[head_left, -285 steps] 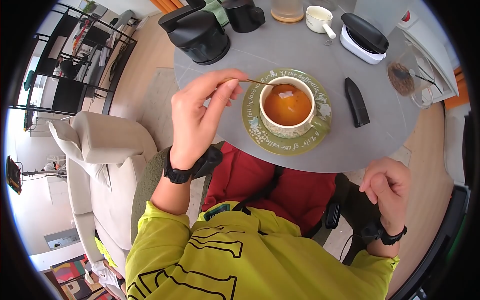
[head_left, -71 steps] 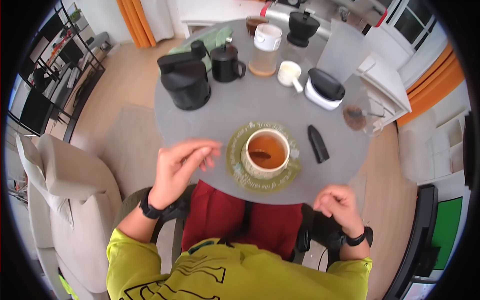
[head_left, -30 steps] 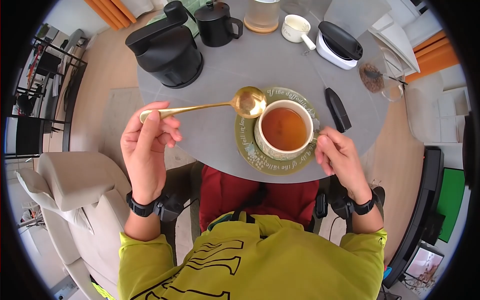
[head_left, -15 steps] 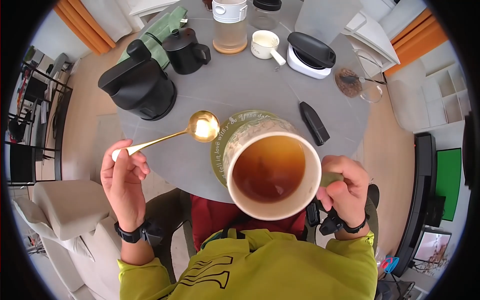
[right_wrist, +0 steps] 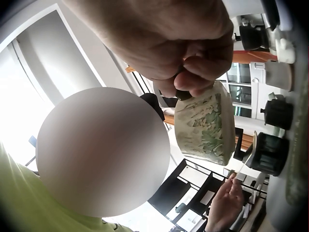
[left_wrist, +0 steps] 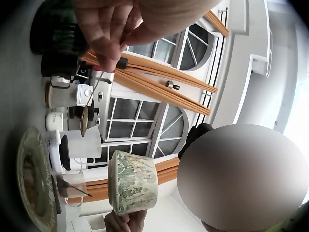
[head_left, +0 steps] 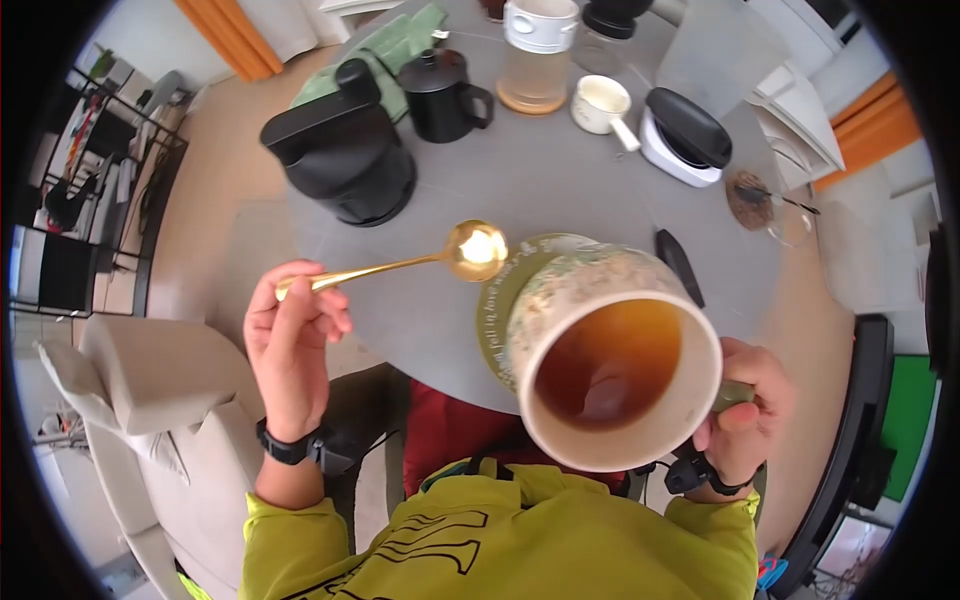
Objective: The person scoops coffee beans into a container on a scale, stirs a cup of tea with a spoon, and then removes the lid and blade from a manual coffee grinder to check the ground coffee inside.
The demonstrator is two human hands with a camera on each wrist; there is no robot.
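My right hand grips the green handle of a floral cup of amber tea. The cup is raised off the green lettered saucer and tips toward the body, its wide mouth facing the head camera. In the left wrist view the cup shows its leafy side, well above the saucer. Between thumb and fingers my left hand pinches the end of a golden spoon, held out level to the cup's left. The spoon's round bowl shines and overlaps the table in the head view.
Behind the saucer on the round grey table stand a black kettle, a black lidded pot and a small white handled pot. A black oblong object lies right of the saucer, near a clear jug with brown contents.
Earlier the spoon was in the cup on its saucer; the left hand has taken it out. The right hand has since gripped the handle, lifted the cup toward the body and tilted it.
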